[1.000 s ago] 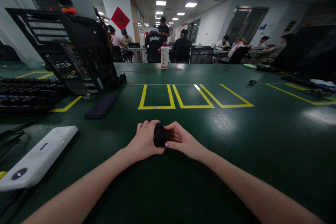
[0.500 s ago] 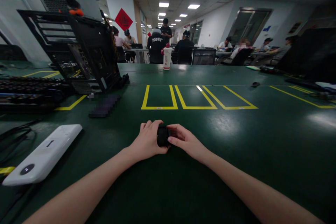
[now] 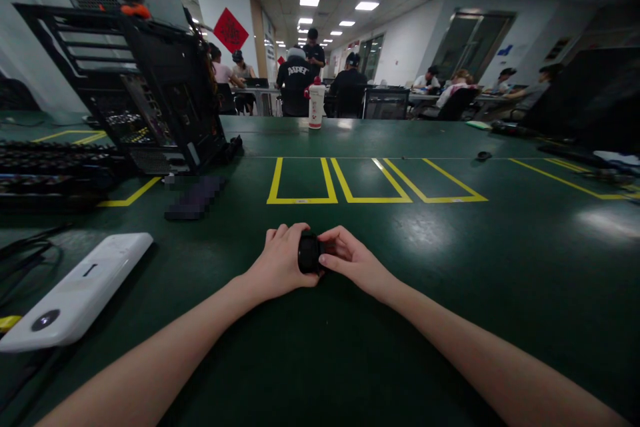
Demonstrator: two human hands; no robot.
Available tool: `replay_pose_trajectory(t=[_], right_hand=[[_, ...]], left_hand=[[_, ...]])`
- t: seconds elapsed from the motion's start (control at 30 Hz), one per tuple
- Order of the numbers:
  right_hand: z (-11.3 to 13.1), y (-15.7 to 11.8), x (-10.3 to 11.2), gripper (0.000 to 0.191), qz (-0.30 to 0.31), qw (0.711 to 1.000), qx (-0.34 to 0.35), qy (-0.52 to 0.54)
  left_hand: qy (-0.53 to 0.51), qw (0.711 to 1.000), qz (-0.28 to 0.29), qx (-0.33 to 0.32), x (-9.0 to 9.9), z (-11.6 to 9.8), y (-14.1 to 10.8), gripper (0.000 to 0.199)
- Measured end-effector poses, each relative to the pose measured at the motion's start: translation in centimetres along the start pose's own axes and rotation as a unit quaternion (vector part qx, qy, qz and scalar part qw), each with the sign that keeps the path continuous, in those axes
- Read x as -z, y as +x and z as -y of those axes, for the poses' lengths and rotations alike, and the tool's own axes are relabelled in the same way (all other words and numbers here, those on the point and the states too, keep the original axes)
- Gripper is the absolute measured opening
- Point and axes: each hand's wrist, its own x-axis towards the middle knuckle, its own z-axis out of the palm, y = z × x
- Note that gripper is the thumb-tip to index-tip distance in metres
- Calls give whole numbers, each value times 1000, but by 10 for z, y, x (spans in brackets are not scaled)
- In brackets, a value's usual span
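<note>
A small black rounded object [image 3: 309, 253] is held between both hands, low over the green table [image 3: 320, 347] near the centre. My left hand [image 3: 283, 259] wraps round its left side, thumb below and fingers above. From the right, my right hand [image 3: 353, 260] grips its edge with thumb and fingertips. The fingers cover parts of the object, and its far side is hidden. Beyond the hands, yellow tape outlines [image 3: 303, 201] mark the table.
On the left lie a white device [image 3: 83, 290], a dark blurred item [image 3: 193, 199], cables and an open computer case [image 3: 150, 93]. A white bottle [image 3: 315, 105] stands at the far edge. A small black ring [image 3: 483, 156] lies at the right. People sit beyond.
The camera view has shifted slightly, so the surroundings appear a little higher and further left. Both hands keep nearly the same hold on the black object.
</note>
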Motion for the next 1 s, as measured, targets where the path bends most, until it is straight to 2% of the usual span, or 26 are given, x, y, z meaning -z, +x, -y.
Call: replay_pose_trajectory(t=[0.1, 0.3, 0.4, 0.53, 0.67, 0.9, 1.0], right_hand=[[0, 0, 1, 34, -9, 1000, -7, -19], [-1, -2, 4, 40, 44, 999, 4, 28], [-2, -1, 3, 33, 34, 999, 8, 31], [0, 0, 1, 24, 14, 1000, 9, 17], [1, 0, 2, 33, 7, 1000, -8, -9], [-1, -2, 4, 40, 39, 999, 2, 10], [0, -2, 3, 32, 31, 999, -1, 12]], left_hand=[[-9, 1000, 13, -1, 3, -3, 0, 62], [4, 1000, 4, -6, -2, 2, 1, 66], [11, 1000, -12, 0, -6, 4, 1, 67], [2, 1000, -1, 0, -1, 1, 1, 63], [-9, 1000, 19, 3, 3, -2, 0, 62], [8, 1000, 5, 5, -2, 2, 1, 67], [5, 1000, 17, 0, 0, 0, 1, 65]])
